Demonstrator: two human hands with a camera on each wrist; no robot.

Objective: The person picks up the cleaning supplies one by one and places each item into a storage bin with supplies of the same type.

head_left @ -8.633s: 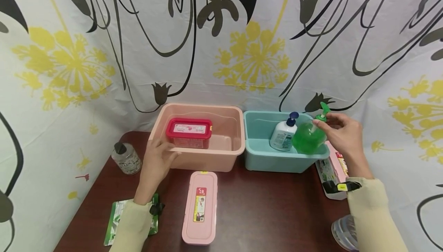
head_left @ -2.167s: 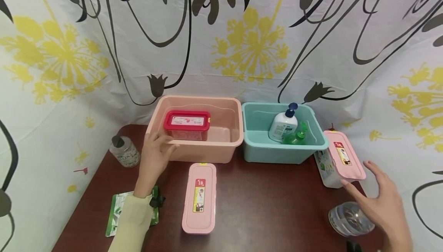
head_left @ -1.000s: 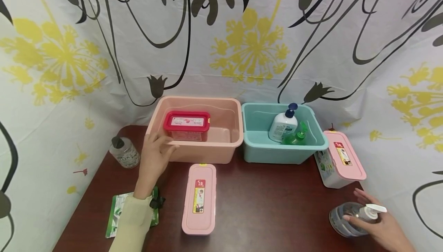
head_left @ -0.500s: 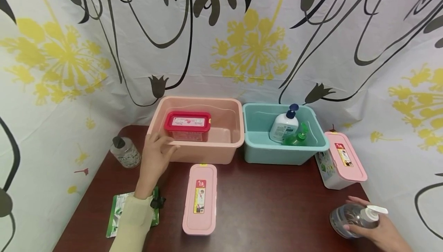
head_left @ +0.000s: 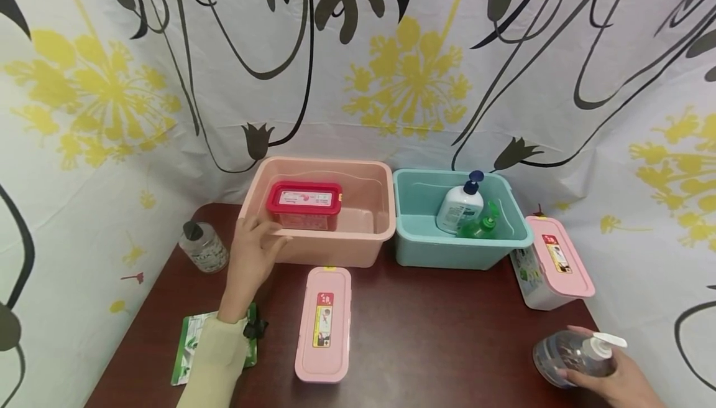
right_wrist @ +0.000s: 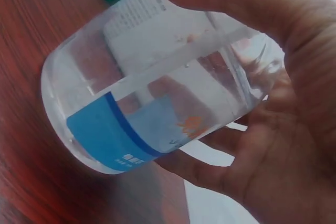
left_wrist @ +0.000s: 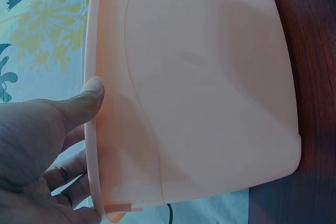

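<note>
My left hand (head_left: pixel 250 262) holds the near left rim of a peach plastic bin (head_left: pixel 358 247); in the left wrist view the thumb lies over the rim with the fingers on the other side of the wall. Inside that bin sits a red-lidded box (head_left: pixel 304 198). At the front right, my right hand (head_left: pixel 622 383) grips a clear pump bottle (head_left: pixel 570 353) with a white pump head, its thumb and fingers round the sides. The right wrist view shows its blue label (right_wrist: pixel 113 135). A teal bin (head_left: pixel 442 252) contains a white bottle (head_left: pixel 460 210) with a blue pump and a green pump bottle (head_left: pixel 480 227).
A pink-lidded box (head_left: pixel 322 327) lies on the dark table (head_left: pixel 431 333) in front of the bins. Another pink-lidded box (head_left: pixel 559 259) stands right of the teal bin. At the left are a clear bottle (head_left: pixel 207 249) with a dark cap and a green-and-white packet (head_left: pixel 187 346) under the forearm.
My right hand let go of the green pump bottle, now inside the teal bin, moved to the front right and took hold of the clear pump bottle. The left hand stayed on the peach bin.
</note>
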